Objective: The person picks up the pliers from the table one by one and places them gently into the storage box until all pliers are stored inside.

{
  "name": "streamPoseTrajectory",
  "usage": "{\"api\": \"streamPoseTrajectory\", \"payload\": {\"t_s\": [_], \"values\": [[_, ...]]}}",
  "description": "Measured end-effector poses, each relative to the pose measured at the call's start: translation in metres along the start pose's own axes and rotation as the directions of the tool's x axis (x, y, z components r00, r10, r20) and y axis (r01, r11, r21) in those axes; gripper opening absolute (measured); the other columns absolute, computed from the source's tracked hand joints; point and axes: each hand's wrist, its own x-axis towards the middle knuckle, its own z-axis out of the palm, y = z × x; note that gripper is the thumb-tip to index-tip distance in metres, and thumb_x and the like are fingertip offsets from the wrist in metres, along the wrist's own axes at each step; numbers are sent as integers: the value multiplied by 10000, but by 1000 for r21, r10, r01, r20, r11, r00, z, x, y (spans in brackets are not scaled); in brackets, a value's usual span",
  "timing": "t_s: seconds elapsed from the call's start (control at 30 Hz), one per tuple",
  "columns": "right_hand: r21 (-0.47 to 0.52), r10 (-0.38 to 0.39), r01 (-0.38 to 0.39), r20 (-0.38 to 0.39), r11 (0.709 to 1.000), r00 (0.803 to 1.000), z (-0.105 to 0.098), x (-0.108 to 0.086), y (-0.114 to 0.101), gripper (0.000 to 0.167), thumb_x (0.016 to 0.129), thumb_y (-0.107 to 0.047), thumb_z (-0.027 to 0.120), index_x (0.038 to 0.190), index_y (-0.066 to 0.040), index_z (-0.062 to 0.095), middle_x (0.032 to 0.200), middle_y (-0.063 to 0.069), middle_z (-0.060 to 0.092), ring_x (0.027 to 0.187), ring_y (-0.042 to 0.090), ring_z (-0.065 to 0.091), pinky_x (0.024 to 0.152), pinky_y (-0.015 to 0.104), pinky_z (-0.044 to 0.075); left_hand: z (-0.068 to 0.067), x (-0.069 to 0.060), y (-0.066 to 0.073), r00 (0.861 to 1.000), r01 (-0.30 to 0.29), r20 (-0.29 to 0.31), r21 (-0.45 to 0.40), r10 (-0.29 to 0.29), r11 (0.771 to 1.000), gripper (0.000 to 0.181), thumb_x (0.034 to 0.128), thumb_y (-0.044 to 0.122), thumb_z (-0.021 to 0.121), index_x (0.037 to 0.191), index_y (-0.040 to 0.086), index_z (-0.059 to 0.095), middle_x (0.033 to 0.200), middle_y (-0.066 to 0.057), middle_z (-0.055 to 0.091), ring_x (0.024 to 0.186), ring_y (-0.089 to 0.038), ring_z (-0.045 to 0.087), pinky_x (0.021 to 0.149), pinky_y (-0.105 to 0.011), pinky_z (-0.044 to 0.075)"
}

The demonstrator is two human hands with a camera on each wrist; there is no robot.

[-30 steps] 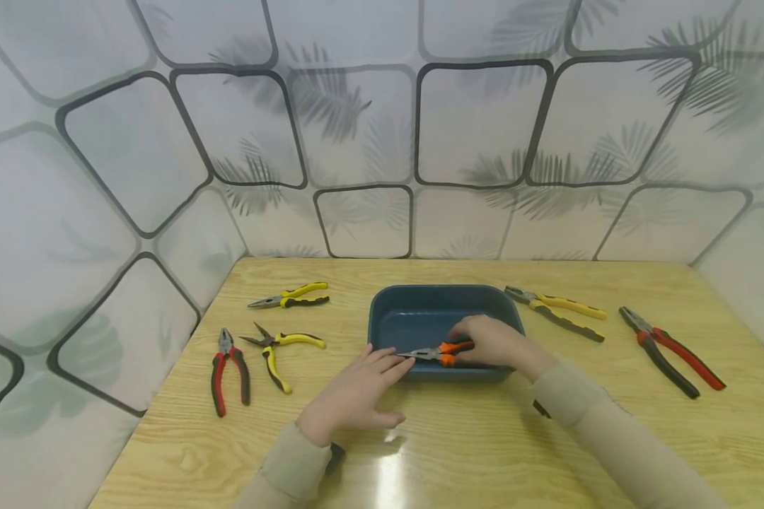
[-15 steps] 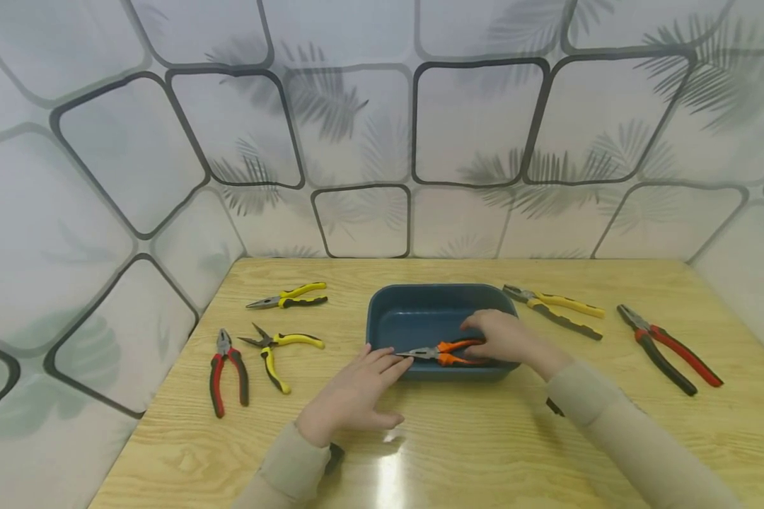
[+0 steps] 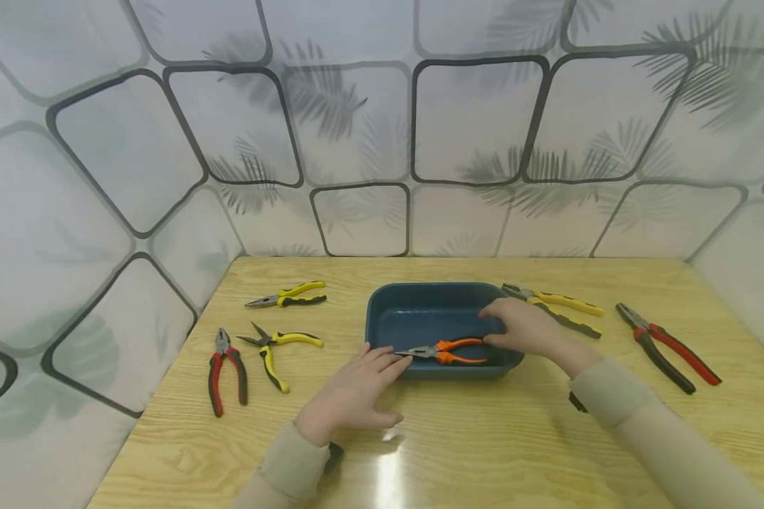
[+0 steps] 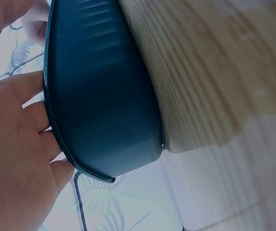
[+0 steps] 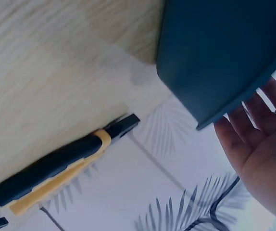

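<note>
Inside the dark blue tray [image 3: 446, 285], near its front wall, lie orange-handled long-nose pliers [image 3: 442, 352] with their tip to the left. The left hand [image 3: 355, 390] rests its spread fingertips on the tray's front left rim, beside the pliers' tip. In the left wrist view those fingers [image 4: 34, 113] touch the rim of the tray [image 4: 99, 96]. Over the tray's right side is the right hand [image 3: 525, 327], holding nothing, fingers relaxed and off the handles. In the right wrist view, the right hand [image 5: 265, 130] is beside the rim of the tray [image 5: 219, 53].
Left of the tray lie two yellow-black pliers [image 3: 293, 294] [image 3: 274, 346] and red-black pliers [image 3: 226, 367]. On the right are larger yellow-black pliers [image 3: 569, 304], partly behind the right hand, and red-black pliers [image 3: 665, 346]. A patterned wall covering [image 3: 363, 141] stands behind the wooden table [image 3: 420, 438].
The right hand has let go of the orange-handled pliers and moved right and slightly back, uncovering both handles. The left hand has stayed at the rim.
</note>
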Motion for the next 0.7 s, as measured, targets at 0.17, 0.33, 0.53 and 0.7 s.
{"api": "streamPoseTrajectory", "payload": {"t_s": [0.17,0.33,0.53,0.7], "values": [[38,14,-14,-19,999,1000,-8,-6,7,395,757,-190,689,1082,15,598,1048,139,587,966,313,534,798,450,441,-1,0,0,1000,2,0,-2,-2,1000,779,757,496,592,1379,113,320,1326,-50,409,1261,-228,274,1041,-466,137],[96,46,-45,-15,994,999,-15,-14,17,426,772,-177,674,1113,53,563,1079,178,563,1002,356,503,821,480,418,-1,0,1,1000,-7,-16,-2,7,1000,777,755,493,597,1373,105,330,1318,-53,417,1255,-233,285,1035,-472,156],[128,79,-75,-27,989,997,-21,-22,26,423,777,-176,665,1117,49,553,1091,195,554,1001,376,499,806,499,418,0,0,1,1000,-6,-18,1,6,1000,779,754,491,599,1377,114,323,1320,-52,416,1256,-229,283,1037,-468,155],[102,99,-96,-30,990,995,-22,-27,35,432,779,-201,665,1116,50,562,1109,222,546,1039,403,475,844,526,388,-1,0,1,1000,0,-6,-5,0,1000,779,758,496,594,1383,126,312,1331,-47,405,1260,-228,276,1042,-460,143]]}}
